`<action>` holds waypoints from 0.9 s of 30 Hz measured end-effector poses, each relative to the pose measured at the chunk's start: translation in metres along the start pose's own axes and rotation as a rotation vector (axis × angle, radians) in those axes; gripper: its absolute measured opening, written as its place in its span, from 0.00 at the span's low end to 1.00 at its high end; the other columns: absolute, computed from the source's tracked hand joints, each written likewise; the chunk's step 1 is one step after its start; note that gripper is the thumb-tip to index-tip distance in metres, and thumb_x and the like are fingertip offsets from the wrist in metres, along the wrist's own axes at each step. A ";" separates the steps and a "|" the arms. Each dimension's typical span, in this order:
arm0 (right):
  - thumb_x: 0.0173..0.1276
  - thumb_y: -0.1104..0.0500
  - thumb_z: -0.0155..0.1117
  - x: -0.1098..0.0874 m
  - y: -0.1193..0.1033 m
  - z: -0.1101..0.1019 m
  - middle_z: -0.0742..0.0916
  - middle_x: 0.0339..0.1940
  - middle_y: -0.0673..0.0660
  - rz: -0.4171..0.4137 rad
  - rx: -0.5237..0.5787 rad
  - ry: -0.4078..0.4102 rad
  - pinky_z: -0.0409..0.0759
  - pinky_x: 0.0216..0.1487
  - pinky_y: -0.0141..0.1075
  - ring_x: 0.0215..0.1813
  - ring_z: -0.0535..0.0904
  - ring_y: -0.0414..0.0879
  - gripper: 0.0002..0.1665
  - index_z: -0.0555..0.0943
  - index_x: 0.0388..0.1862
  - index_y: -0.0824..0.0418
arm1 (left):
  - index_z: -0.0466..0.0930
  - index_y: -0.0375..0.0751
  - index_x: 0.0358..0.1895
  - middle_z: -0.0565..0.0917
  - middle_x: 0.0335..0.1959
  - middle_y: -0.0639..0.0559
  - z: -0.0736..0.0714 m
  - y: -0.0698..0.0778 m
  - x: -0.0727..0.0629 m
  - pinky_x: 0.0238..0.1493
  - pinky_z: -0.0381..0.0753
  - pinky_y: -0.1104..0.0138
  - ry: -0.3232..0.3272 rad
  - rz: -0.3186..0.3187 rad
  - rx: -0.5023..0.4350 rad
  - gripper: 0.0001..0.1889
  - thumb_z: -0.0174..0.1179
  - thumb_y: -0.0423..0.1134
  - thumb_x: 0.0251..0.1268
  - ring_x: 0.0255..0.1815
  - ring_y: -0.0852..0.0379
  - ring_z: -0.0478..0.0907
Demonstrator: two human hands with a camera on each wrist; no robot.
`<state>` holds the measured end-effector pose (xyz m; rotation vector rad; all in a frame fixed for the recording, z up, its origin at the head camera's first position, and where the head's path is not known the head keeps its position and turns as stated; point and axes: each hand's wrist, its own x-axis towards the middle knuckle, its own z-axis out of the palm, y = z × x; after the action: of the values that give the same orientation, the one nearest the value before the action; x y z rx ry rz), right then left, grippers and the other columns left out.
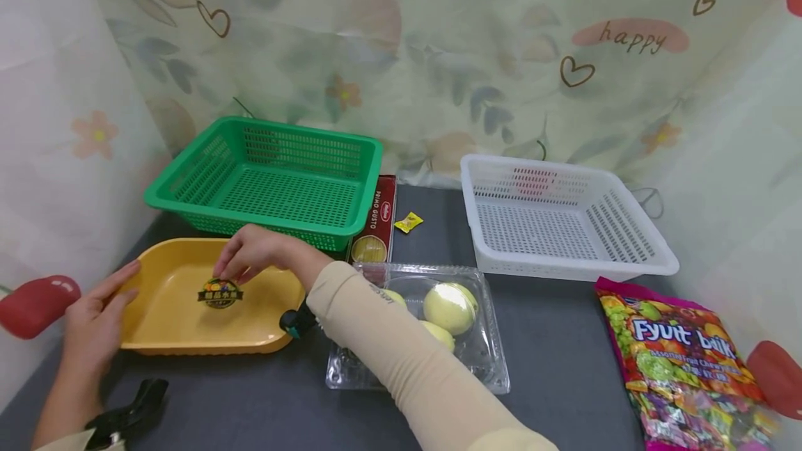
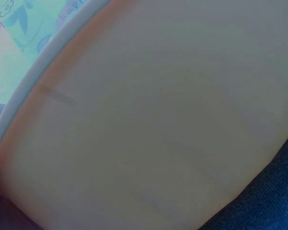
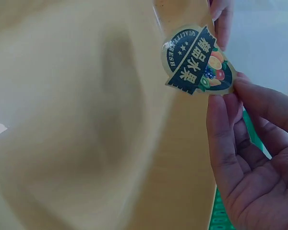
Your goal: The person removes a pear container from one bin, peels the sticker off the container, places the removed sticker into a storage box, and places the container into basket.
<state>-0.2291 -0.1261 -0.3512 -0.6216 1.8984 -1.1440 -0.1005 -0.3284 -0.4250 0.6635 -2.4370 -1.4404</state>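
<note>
Tabletop: dark grey, carries everything. Two mesh baskets at the back: one green basket just beyond the right hand, one white basket well off to its right. One yellow tray lies directly under the right hand and against the left hand. One clear clamshell with pale round fruit sits beneath the right forearm. One candy bag lies far right. One pasta box stands between the baskets.

Left hand: fingers straight, resting flat against the tray's left rim, gripping nothing.

Right hand: fingertips pinch one round fruit sticker by its edge; the sticker hangs just below the fingers, over the tray's inside.

One small yellow wrapper lies beyond the right forearm.
</note>
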 end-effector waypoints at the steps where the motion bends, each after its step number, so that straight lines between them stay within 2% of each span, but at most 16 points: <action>1: 0.61 0.71 0.61 0.000 0.000 0.000 0.86 0.30 0.56 0.000 -0.001 0.001 0.83 0.45 0.39 0.27 0.79 0.41 0.08 0.83 0.39 0.70 | 0.60 0.56 0.69 0.62 0.68 0.72 0.000 0.000 0.000 0.51 0.62 0.90 0.001 -0.006 -0.003 0.23 0.42 0.46 0.73 0.72 0.65 0.56; 4: 0.61 0.72 0.60 0.002 0.000 0.000 0.86 0.31 0.58 -0.003 -0.002 0.003 0.83 0.45 0.38 0.28 0.79 0.40 0.09 0.83 0.39 0.70 | 0.60 0.58 0.69 0.62 0.68 0.72 -0.001 -0.001 0.001 0.49 0.62 0.91 0.001 -0.008 -0.014 0.23 0.43 0.47 0.72 0.72 0.65 0.56; 7: 0.61 0.72 0.60 0.003 0.001 0.001 0.86 0.33 0.58 -0.011 -0.002 -0.002 0.83 0.41 0.35 0.27 0.78 0.40 0.09 0.83 0.40 0.71 | 0.60 0.61 0.68 0.62 0.68 0.74 -0.002 -0.001 0.002 0.47 0.63 0.92 -0.008 -0.012 -0.031 0.23 0.43 0.47 0.72 0.72 0.66 0.56; 12: 0.62 0.72 0.59 0.004 0.002 0.001 0.87 0.37 0.60 -0.017 -0.014 -0.009 0.82 0.34 0.30 0.28 0.79 0.39 0.09 0.83 0.40 0.71 | 0.61 0.58 0.69 0.62 0.68 0.73 -0.002 -0.002 0.002 0.45 0.64 0.93 -0.016 0.007 -0.016 0.23 0.43 0.46 0.72 0.72 0.65 0.56; 17: 0.62 0.72 0.59 0.002 0.003 -0.002 0.86 0.43 0.62 -0.022 -0.028 0.006 0.82 0.35 0.30 0.30 0.79 0.38 0.11 0.83 0.42 0.70 | 0.60 0.58 0.69 0.62 0.68 0.73 -0.002 -0.002 0.001 0.46 0.63 0.92 -0.020 0.006 -0.021 0.23 0.43 0.46 0.72 0.72 0.65 0.56; 24: 0.62 0.72 0.59 0.001 0.004 -0.005 0.87 0.40 0.59 -0.014 -0.014 0.029 0.82 0.35 0.30 0.30 0.79 0.39 0.10 0.83 0.41 0.69 | 0.60 0.60 0.69 0.62 0.68 0.74 -0.002 -0.004 0.001 0.50 0.62 0.90 -0.029 0.012 -0.039 0.23 0.43 0.46 0.72 0.73 0.66 0.54; 27: 0.62 0.71 0.59 0.001 0.004 -0.006 0.86 0.42 0.59 -0.018 -0.012 0.032 0.82 0.37 0.30 0.31 0.78 0.39 0.10 0.83 0.41 0.69 | 0.60 0.61 0.69 0.62 0.68 0.74 -0.002 -0.004 0.001 0.50 0.62 0.90 -0.029 0.006 -0.044 0.23 0.43 0.47 0.72 0.73 0.66 0.54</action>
<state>-0.2351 -0.1221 -0.3533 -0.6311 1.9311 -1.1611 -0.0994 -0.3318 -0.4274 0.6300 -2.4197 -1.5066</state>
